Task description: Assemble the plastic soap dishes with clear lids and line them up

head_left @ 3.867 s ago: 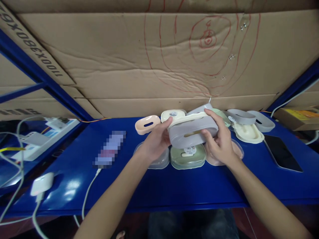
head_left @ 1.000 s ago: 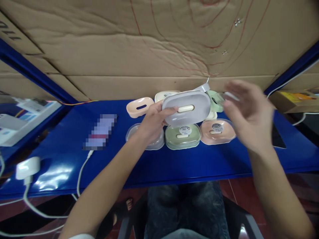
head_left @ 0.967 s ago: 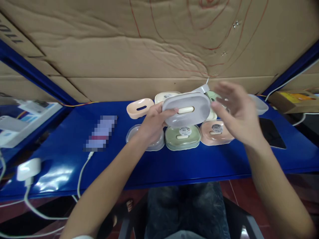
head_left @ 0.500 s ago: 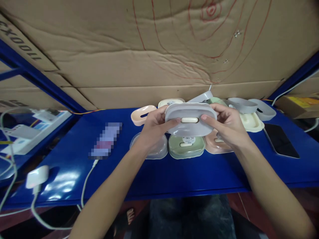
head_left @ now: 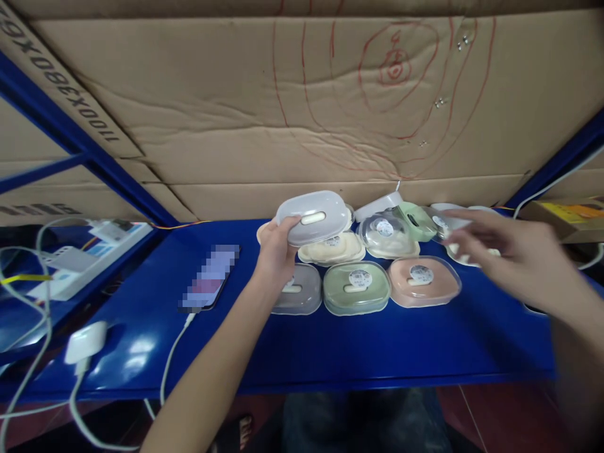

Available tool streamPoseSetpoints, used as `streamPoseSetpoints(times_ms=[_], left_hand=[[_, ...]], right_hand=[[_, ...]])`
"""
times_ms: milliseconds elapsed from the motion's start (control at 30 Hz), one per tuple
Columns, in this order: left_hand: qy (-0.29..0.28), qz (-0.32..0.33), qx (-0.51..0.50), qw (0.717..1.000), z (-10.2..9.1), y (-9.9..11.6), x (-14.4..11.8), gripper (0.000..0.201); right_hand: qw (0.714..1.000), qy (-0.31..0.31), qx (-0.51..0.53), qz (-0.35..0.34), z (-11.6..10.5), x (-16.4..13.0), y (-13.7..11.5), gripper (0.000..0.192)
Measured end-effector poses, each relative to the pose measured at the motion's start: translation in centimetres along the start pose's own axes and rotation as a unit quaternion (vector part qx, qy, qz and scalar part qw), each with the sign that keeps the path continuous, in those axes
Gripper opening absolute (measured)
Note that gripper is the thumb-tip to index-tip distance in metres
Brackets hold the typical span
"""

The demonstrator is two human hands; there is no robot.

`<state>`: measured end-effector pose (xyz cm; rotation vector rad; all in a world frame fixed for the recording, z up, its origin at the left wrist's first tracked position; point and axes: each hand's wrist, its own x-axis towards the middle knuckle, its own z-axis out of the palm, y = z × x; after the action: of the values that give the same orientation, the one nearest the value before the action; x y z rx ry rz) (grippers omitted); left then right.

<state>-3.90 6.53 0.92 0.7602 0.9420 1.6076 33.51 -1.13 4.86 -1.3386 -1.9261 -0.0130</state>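
Note:
My left hand (head_left: 275, 255) grips a closed grey soap box (head_left: 314, 217) with a clear lid, held above the back left of the group. My right hand (head_left: 507, 258) is blurred, fingers spread, holding nothing, over the grey and cream parts (head_left: 455, 236) at the right. On the blue shelf (head_left: 330, 352) a front row holds a grey box (head_left: 297, 289), a green box (head_left: 357, 287) and a pink box (head_left: 423, 280). Behind them lie a cream box (head_left: 333, 250), a clear-lidded box (head_left: 387, 234) and a green tray (head_left: 416, 221).
A phone (head_left: 208, 280) with a white cable lies left of the boxes. A white charger (head_left: 85, 341) and a power strip (head_left: 70, 264) sit at the far left. Cardboard (head_left: 302, 107) forms the back wall. A yellow-topped box (head_left: 566, 217) is at the far right.
My right hand let go of the grey box and swung right. My left hand carried the box to the left and back. A grey box now lies at front left.

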Motion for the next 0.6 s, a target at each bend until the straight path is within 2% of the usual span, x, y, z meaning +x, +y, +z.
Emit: streamPoseSetpoints(times_ms=[67,133,200,300,433,600], left_hand=[[0.003,-0.012,0.001,1.0,0.1,-0.2,0.0,0.047],[-0.007,-0.027,0.0,1.0,0.0,-0.3,0.1,0.047],[-0.019,-0.036,-0.003,0.999,0.0,-0.3,0.1,0.044],[-0.014,-0.05,-0.018,0.998,0.2,-0.4,0.0,0.038],[0.0,-0.065,-0.04,0.997,0.7,-0.3,-0.5,0.034],[0.005,-0.076,-0.057,0.995,1.1,-0.3,-0.8,0.035]], right_hand=[[0.99,-0.097,-0.087,-0.051,3.1,3.0,-2.1,0.043],[0.965,-0.159,-0.182,-0.104,6.0,5.5,-3.1,0.07],[0.933,-0.216,-0.263,-0.119,8.0,7.0,-3.2,0.08],[0.919,-0.234,-0.299,-0.104,9.4,7.5,-2.6,0.084],[0.92,-0.24,-0.297,-0.084,10.2,7.3,-1.9,0.088],[0.929,-0.246,-0.26,-0.092,10.9,7.5,-1.2,0.079]])
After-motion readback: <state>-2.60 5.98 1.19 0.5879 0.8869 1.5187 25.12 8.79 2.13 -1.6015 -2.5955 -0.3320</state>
